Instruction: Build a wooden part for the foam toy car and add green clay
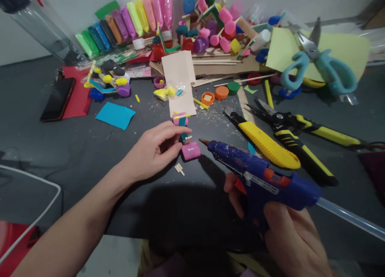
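Observation:
My right hand [288, 229] grips a blue hot glue gun [240, 158], fingers by its red trigger. A clear glue stick [351, 218] sticks out of its back. The nozzle points left, just short of a small craft model with a pink clay roll [191, 151], a blue strip and another pink piece [180, 118] behind. Short wooden pegs [188, 139] stand up near the front roll. My left hand [158, 146] steadies the model, thumb at the front roll and index finger stretched across it. Several loose cut pegs [179, 169] lie just in front.
To the right lie a yellow utility knife [269, 144], pliers [300, 140] and teal scissors [327, 68]. A blue paper piece [115, 115], phone [58, 99] and small finished-looking model [108, 80] are at left. Clay packs [129, 22] and bottle caps line the back.

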Available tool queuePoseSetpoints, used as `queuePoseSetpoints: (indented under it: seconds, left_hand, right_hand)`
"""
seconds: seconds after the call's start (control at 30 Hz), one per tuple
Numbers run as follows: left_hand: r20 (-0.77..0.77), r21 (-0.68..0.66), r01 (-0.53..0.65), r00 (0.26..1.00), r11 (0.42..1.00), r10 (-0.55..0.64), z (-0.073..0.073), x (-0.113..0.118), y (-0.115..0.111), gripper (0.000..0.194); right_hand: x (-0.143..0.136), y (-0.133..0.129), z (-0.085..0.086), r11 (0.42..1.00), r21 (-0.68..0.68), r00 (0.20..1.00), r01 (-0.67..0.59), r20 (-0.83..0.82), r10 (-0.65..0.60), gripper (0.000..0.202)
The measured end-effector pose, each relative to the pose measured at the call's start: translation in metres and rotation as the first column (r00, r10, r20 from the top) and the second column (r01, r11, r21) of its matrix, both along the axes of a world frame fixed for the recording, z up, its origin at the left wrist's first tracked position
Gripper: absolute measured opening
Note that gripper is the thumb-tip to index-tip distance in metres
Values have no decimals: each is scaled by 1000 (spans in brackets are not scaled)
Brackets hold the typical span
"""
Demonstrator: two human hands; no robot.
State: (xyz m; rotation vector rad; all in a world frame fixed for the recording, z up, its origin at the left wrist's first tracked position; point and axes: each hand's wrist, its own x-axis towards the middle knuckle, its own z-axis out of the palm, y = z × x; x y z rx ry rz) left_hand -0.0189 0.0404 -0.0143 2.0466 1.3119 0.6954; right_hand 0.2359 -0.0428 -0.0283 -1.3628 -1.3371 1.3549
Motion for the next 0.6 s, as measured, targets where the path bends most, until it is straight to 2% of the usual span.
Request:
queuePoseSetpoints:
  seconds: [0.13,0.3,0.43,0.6]
  left_hand:
    - [39,-113,34,999,993,-30,6,3,6,30]
    - [77,-158,48,996,986,-36,7,4,9,20]
    - [119,-231,13,993,973,15,7,3,5,17]
    - [201,-250,-70,972,966,122,6,6,-4,11]
  right_hand:
    - [-1,-1,0,1000,9,999,19,-36,-19,30]
    - [-1,3,2,1000,23,1000,-13,2,12,35]
    - [-4,7,7,1000,-2,1000,-7,-16,7,43]
    - [-4,9,10,999,6,999,-34,-6,34,51]
